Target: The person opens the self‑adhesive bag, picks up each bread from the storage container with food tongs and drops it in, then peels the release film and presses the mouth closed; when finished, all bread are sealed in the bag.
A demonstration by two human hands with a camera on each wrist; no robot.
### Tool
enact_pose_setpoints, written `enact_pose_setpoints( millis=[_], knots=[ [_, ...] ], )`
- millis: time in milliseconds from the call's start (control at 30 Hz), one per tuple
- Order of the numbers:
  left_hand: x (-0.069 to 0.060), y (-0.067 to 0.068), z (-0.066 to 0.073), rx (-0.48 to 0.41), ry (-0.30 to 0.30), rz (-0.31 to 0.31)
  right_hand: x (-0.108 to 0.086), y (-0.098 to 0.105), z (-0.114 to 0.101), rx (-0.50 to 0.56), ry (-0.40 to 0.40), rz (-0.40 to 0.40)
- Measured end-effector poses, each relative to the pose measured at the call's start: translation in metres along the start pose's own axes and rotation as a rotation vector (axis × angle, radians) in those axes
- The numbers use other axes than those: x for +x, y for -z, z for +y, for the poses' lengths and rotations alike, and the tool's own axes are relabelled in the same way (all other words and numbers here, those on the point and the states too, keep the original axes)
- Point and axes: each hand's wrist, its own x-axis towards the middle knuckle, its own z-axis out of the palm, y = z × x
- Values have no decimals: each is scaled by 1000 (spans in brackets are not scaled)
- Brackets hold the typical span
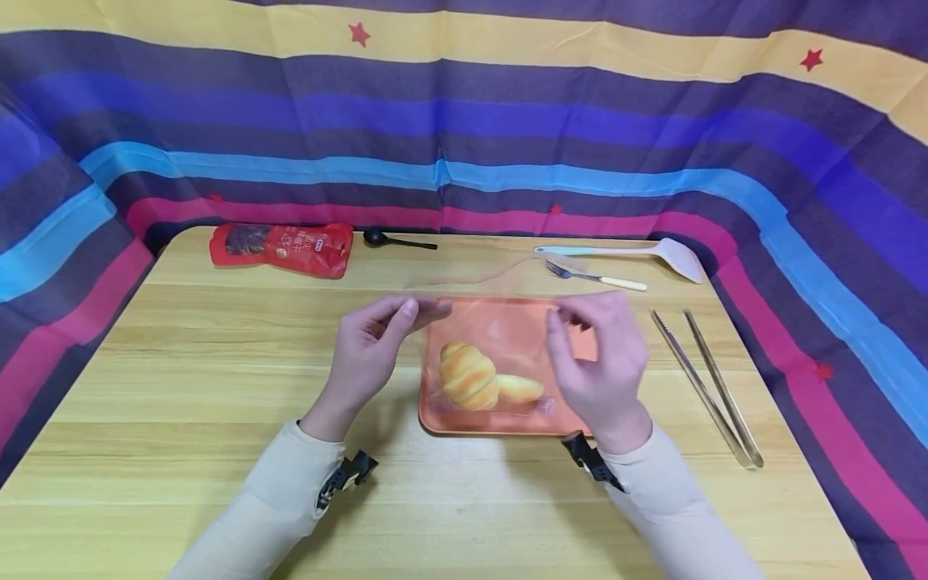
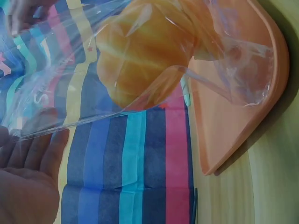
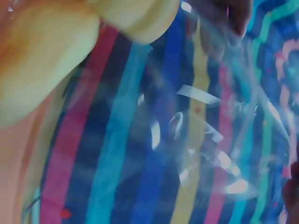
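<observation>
A clear plastic bag (image 2: pixel 60 88) spans the space between my two hands, with a croissant-shaped bread (image 1: pixel 467 377) and a smaller pale roll (image 1: pixel 520 390) inside its lower end. That end hangs over an orange tray (image 1: pixel 474 430), with a corner near the tray's surface. My left hand (image 1: pixel 370 342) pinches the left side of the bag's upper edge between thumb and fingers. On the opposite side, my right hand (image 1: pixel 605 362) pinches the bag's edge, its fingers bent and slightly blurred. In the right wrist view that hand barely shows at the frame's edge.
Along the table's back lie a red food packet (image 1: pixel 308 250), a black spoon (image 1: pixel 399 240), and a white spatula (image 1: pixel 638 251). A fork (image 1: pixel 598 278) with a cream handle lies behind the tray; metal tongs (image 1: pixel 714 387) lie to its right. Striped cloth (image 1: pixel 507 129) encloses the table.
</observation>
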Motion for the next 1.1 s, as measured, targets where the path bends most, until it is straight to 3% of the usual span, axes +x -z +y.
enact_pose_setpoints(
  millis=[100, 200, 333, 433, 600, 833, 1100],
  knots=[
    [0, 0, 1, 8, -2, 1, 6, -9, -11, 42, 102, -189],
    [-1, 0, 0, 31, -13, 12, 10, -21, -20, 31, 124, -381],
    [-1, 0, -1, 69, -44, 51, 15, -40, -27, -11, 129, -511],
    [-1, 1, -1, 88, -75, 81, 18, -52, -29, -35, 140, -537],
    [-3, 1, 0, 108, -116, 80, 19, -63, -26, -54, 142, -540],
    [-3, 0, 3, 157, -172, 57, 19, -68, -22, -74, 169, -537],
    [-3, -1, 6, 213, -191, 42, 23, -67, -19, -43, 197, -531]
  ],
)
